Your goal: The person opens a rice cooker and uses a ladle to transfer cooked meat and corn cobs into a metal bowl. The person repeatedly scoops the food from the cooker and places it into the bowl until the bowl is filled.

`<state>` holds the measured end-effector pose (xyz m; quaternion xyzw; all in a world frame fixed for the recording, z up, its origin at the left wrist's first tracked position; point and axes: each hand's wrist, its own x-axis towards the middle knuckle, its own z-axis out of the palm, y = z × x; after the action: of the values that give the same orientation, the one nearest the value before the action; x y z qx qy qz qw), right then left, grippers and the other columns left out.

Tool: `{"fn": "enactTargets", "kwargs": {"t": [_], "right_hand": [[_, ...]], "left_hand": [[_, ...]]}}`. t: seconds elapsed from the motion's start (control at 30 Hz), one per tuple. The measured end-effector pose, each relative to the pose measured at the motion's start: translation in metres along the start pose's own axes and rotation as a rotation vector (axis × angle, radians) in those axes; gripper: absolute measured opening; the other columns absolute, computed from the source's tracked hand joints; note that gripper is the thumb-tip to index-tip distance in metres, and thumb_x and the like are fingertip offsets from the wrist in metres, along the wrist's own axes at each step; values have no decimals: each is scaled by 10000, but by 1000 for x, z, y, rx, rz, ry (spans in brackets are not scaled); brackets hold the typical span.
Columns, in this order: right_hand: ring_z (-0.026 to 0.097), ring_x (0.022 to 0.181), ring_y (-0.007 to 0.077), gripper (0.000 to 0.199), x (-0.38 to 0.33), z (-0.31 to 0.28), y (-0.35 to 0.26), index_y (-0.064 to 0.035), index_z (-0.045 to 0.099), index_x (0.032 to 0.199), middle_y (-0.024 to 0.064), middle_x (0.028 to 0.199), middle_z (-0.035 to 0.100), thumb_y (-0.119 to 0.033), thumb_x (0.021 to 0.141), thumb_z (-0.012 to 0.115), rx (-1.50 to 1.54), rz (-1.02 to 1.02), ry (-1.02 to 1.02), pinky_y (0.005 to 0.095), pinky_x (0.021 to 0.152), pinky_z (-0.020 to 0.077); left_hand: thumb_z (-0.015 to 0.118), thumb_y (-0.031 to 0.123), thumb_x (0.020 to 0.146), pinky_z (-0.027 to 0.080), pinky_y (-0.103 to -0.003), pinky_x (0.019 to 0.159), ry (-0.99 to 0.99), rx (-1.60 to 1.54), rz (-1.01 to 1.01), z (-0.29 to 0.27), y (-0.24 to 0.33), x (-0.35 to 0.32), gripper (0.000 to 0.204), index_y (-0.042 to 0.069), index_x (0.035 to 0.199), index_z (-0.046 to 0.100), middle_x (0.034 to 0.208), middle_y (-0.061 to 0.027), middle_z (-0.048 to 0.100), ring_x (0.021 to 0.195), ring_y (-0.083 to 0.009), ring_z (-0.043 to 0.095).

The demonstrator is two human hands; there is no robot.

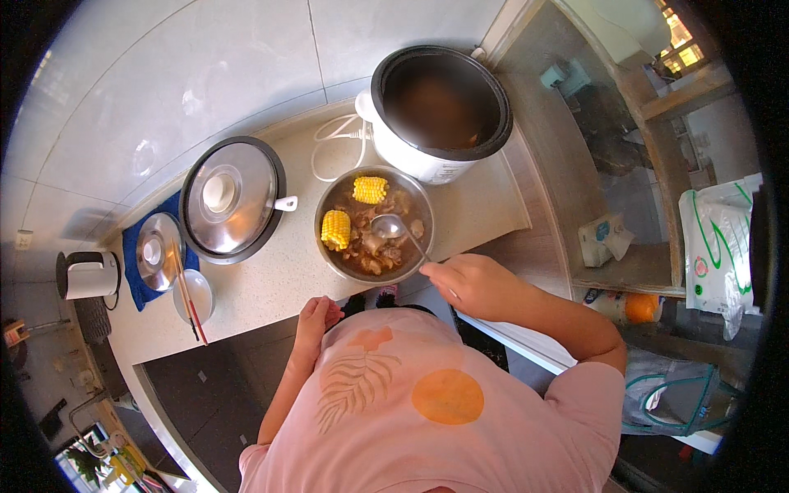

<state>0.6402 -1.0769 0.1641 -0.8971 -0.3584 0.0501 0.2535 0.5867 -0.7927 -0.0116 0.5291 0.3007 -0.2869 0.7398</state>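
Note:
A steel bowl [330,197] on the counter holds brown meat pieces and two yellow corn chunks [370,190]. My right hand [477,283] grips the handle of a metal ladle [389,225] whose scoop rests over the food in the bowl. My left hand [318,316] is curled at the counter's front edge just below the bowl, holding nothing that I can see. Behind the bowl stands an open white rice cooker [440,103] with dark broth inside.
The cooker's round lid [232,199] lies upside down to the left. Further left are a smaller steel lid [158,251] on a blue cloth, a small bowl with chopsticks [193,300], and a white kettle [86,275]. A window ledge with boxes runs along the right.

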Motion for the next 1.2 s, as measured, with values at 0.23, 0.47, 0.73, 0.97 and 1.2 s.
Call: {"fn": "enactTargets", "kwargs": {"t": [0.23, 0.47, 0.73, 0.97, 1.2], "right_hand": [[535, 546, 226, 221, -3, -2, 1, 15, 519, 963, 120, 603, 525, -34, 750, 553, 86, 52, 167, 318, 487, 428], [501, 569, 94, 254, 17, -87, 11, 15, 511, 1026, 60, 626, 553, -172, 896, 398, 951, 798, 509, 224, 533, 407], [567, 697, 170, 238, 19, -121, 79, -48, 536, 1068, 106, 761, 587, -128, 858, 458, 131, 552, 369, 272, 669, 455], [579, 696, 282, 215, 18, -108, 103, -32, 552, 1011, 168, 789, 592, -125, 823, 505, -186, 441, 82, 354, 627, 451], [565, 591, 189, 230, 24, -122, 111, 9, 543, 995, 127, 681, 596, -142, 864, 430, 330, 690, 160, 287, 571, 439]], "left_hand": [[450, 239, 874, 456, -259, 689, 22, 8, -19, -2, -3, 2, 209, 36, 870, 501, 777, -52, 547, 726, -154, 560], [431, 221, 875, 455, -267, 694, 21, 20, 7, -10, -9, 3, 204, 27, 876, 495, 778, -59, 542, 724, -156, 555], [428, 206, 865, 461, -274, 664, 74, 87, -63, -14, -4, 8, 200, 26, 816, 498, 749, -65, 544, 695, -171, 558], [419, 180, 867, 460, -280, 648, 113, 58, -112, -11, 2, 16, 179, 23, 832, 498, 760, -78, 555, 686, -176, 561], [410, 176, 871, 447, -263, 612, 94, 127, -206, -19, 13, 33, 178, 20, 838, 490, 763, -81, 559, 672, -170, 562]]}}
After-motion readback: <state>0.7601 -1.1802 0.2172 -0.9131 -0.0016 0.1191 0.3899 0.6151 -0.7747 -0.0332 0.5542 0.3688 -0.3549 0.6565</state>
